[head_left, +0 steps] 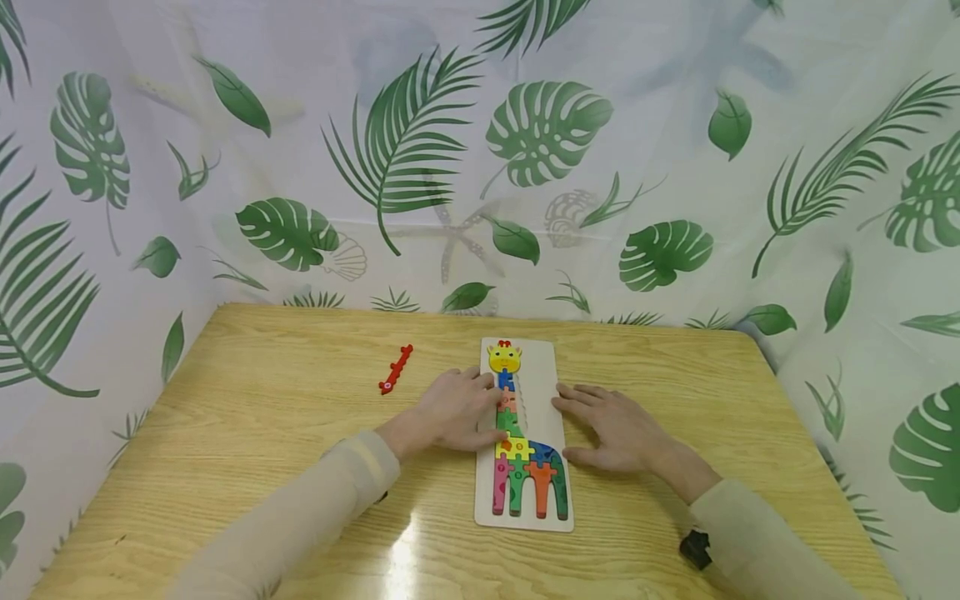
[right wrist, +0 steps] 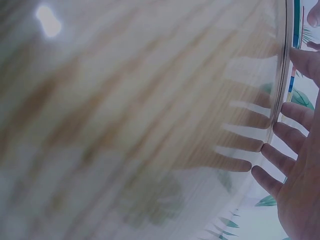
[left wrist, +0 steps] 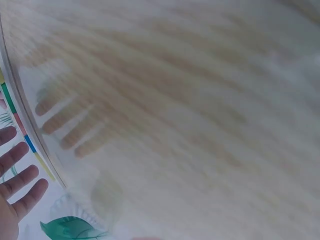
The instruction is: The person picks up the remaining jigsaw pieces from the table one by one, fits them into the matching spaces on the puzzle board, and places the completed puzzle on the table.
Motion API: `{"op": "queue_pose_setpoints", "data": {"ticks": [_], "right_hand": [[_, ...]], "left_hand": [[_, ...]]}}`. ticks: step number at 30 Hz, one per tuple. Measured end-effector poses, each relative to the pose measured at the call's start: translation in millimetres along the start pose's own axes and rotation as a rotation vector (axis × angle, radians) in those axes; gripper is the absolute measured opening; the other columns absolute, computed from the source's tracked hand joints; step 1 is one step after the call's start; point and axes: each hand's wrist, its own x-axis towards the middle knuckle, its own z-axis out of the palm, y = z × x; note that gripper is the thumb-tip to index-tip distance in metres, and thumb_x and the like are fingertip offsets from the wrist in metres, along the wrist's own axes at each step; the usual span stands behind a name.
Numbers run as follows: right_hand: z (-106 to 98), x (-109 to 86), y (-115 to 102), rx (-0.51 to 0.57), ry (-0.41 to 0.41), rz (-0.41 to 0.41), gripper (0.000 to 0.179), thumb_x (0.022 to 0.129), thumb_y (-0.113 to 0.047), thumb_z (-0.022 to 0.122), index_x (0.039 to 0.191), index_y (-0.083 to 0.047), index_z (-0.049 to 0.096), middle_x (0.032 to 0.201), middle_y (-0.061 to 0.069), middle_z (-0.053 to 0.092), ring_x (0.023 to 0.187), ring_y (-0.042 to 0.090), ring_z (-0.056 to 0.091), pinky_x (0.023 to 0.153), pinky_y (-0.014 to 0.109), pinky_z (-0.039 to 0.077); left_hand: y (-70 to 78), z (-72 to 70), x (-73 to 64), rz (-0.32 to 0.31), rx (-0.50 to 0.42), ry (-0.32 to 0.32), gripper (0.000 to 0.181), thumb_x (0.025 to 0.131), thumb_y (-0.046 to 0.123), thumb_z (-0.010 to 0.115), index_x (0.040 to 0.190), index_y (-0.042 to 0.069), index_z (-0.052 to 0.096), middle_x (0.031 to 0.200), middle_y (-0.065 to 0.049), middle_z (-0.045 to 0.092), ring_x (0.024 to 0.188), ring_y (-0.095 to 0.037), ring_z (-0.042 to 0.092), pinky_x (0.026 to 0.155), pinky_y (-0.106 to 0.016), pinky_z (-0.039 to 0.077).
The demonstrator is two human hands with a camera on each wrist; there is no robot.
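Note:
A giraffe puzzle board (head_left: 538, 367) lies on the table, its head pointing away from me. Its numbered pieces are blue, pink, green, yellow, orange and dark green; a yellow giraffe head (head_left: 505, 358) is at the top. My left hand (head_left: 456, 408) lies across the board's left edge, fingertips over the neck pieces, covering part of them. At the right edge, my right hand (head_left: 618, 429) has its fingertips right at the board's side, fingers spread. The right wrist view shows those fingers (right wrist: 285, 130) extended. Off to the left lies a slim red puzzle piece (head_left: 396, 369).
The light wood table (head_left: 300, 375) is glossy and reflects the hands. Behind it and at both sides hangs a white curtain (head_left: 450, 167) printed with green leaves. A small black object (head_left: 696, 548) shows at the right sleeve.

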Motion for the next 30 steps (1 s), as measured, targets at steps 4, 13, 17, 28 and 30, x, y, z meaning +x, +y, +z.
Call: {"op": "queue_pose_setpoints", "data": {"ticks": [4,13,17,28,30], "right_hand": [[1.4,-0.7,0.2,-0.004,0.000,0.002,0.077,0.094,-0.062,0.062,0.157,-0.018,0.051,0.167,0.009,0.046,0.152,0.041,0.046,0.118,0.067,0.042],[0.7,-0.4,0.7,-0.008,0.003,-0.008,0.078,0.094,-0.062,0.062,0.158,-0.018,0.051,0.168,0.009,0.045,0.152,0.040,0.047,0.118,0.066,0.042],[-1.5,-0.8,-0.7,0.001,-0.002,-0.005,0.077,0.094,-0.060,0.063,0.158,-0.017,0.051,0.168,0.009,0.045,0.152,0.041,0.046,0.118,0.066,0.042],[0.3,0.0,1.6,0.008,-0.014,-0.001,0.078,0.095,-0.062,0.061,0.158,-0.018,0.050,0.169,0.009,0.043,0.152,0.040,0.046,0.119,0.067,0.041],[0.4,-0.2,1.8,0.007,-0.013,0.000,0.078,0.095,-0.063,0.061,0.158,-0.018,0.050,0.168,0.009,0.044,0.152,0.040,0.046,0.119,0.067,0.040]], "left_hand": [[-6.2,-1.8,-6.9,0.013,-0.019,0.007,0.067,0.098,0.073,0.050,0.136,0.020,0.066,0.136,-0.002,0.067,0.120,-0.022,0.062,0.096,-0.036,0.057],[-24.2,-2.0,-21.4,0.006,-0.074,-0.032,0.073,0.096,0.074,0.050,0.143,0.019,0.061,0.147,-0.007,0.062,0.136,-0.028,0.057,0.113,-0.046,0.051],[-31.9,-4.6,-27.3,0.000,-0.082,-0.056,0.076,0.096,0.074,0.050,0.146,0.017,0.059,0.152,-0.009,0.059,0.141,-0.030,0.054,0.117,-0.050,0.048],[-56.8,-12.5,-40.3,-0.050,-0.097,-0.004,0.076,0.095,0.073,0.055,0.144,0.014,0.062,0.150,-0.014,0.060,0.141,-0.036,0.054,0.118,-0.056,0.046],[-61.4,-13.6,-41.9,-0.050,-0.093,-0.002,0.076,0.094,0.072,0.055,0.143,0.014,0.062,0.148,-0.014,0.061,0.139,-0.036,0.055,0.116,-0.056,0.047]]}}
